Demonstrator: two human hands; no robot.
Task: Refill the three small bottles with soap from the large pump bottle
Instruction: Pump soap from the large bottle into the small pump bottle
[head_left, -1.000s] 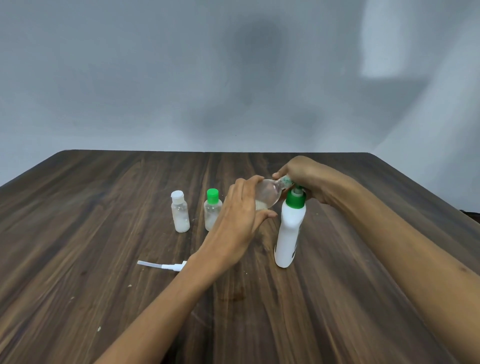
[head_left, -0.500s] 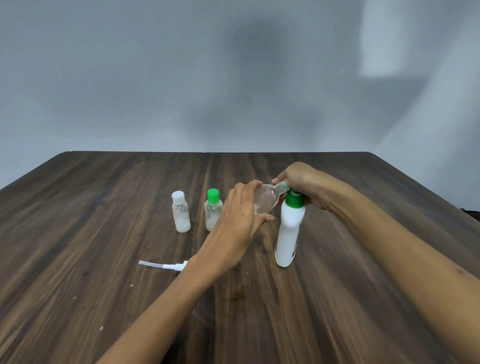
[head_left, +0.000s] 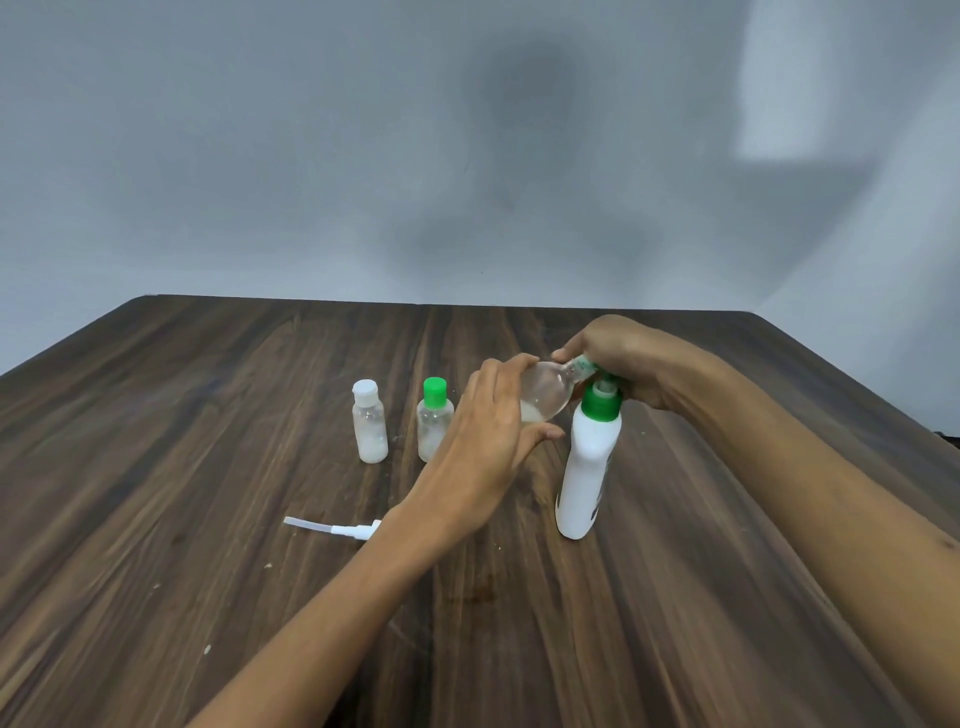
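My left hand (head_left: 488, 431) grips a small clear bottle (head_left: 545, 395), tilted on its side, with a little white soap pooled in its low end. My right hand (head_left: 618, 364) pinches the green cap (head_left: 584, 365) at that bottle's neck. Just below stands the large white bottle (head_left: 587, 467) with a green collar, upright, its pump removed. The white pump with its tube (head_left: 332, 529) lies on the table to the left, partly behind my left forearm. Two more small bottles stand upright: one white-capped (head_left: 369, 428), one green-capped (head_left: 434, 423).
All of this sits on a dark wooden table (head_left: 208, 467) against a grey wall. A few small white drops dot the wood near the front left (head_left: 207, 648).
Both hands with the small bottle have shifted slightly; the bottle stays tilted between them above the large bottle. Nothing else has moved.
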